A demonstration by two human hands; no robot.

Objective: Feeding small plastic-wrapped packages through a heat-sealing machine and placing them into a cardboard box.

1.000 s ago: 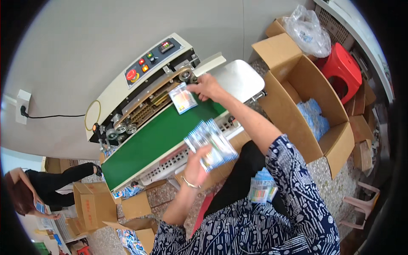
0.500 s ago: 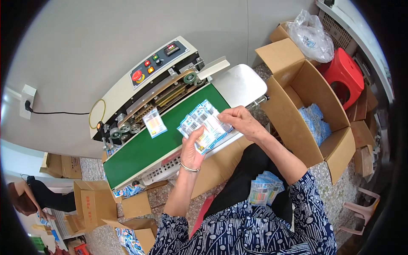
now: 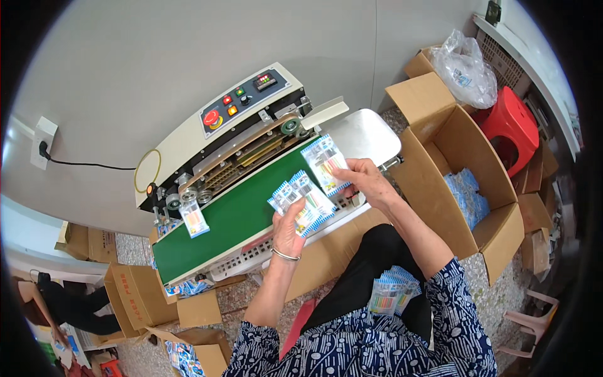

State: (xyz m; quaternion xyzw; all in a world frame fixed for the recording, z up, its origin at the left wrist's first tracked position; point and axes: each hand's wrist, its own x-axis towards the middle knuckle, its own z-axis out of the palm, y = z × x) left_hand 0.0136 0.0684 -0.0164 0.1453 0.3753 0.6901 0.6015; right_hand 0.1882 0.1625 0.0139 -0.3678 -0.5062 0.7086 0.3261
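My left hand (image 3: pixel 289 234) pinches a small fan of clear packets (image 3: pixel 306 202) with blue striped edges and coloured sticks inside, held over the near edge of the green conveyor belt (image 3: pixel 251 213). In my right hand (image 3: pixel 369 181) is a single packet (image 3: pixel 326 164) of the same kind, raised toward the right end of the belt and apart from the fan. Another packet (image 3: pixel 194 220) lies on the belt farther left, its top edge at the rollers of the band sealing machine (image 3: pixel 217 135). More packets (image 3: pixel 394 290) rest on my lap.
To my right, an open cardboard box (image 3: pixel 433 182) holds a heap of blue packets (image 3: pixel 467 198). Behind it are a red stool (image 3: pixel 512 129) and a clear plastic bag (image 3: pixel 465 72). Cartons (image 3: pixel 135 301) stand at the lower left, where another person (image 3: pixel 69 301) works. A power cord (image 3: pixel 88 164) runs along the wall.
My right hand has drawn one packet away from the fan and lifted it toward the belt's right end. The packet on the belt has travelled left along the machine.
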